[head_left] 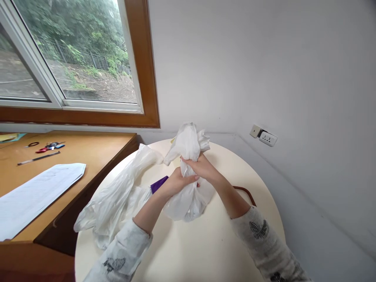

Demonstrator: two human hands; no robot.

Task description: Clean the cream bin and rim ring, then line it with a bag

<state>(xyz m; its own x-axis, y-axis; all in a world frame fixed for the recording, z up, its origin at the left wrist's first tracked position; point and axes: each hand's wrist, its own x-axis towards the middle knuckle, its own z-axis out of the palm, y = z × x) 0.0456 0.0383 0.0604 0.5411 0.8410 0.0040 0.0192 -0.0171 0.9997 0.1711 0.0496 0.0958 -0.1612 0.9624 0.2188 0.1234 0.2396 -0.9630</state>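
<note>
Okay, my left hand (178, 182) and right hand (201, 166) both grip the bunched white bag (189, 143) over the round worktop (188, 250); can't really tell if it's touching. Some purple thing (159, 184) by my left hand is partly hidden.

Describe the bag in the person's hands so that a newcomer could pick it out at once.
Start at the round table. Towards its far side, the left hand and right hand grip the white bag. It is pinched at the middle and bulges above and below, whereas the other bag lies spread out at the table's left, gripped by neither hand.
</note>
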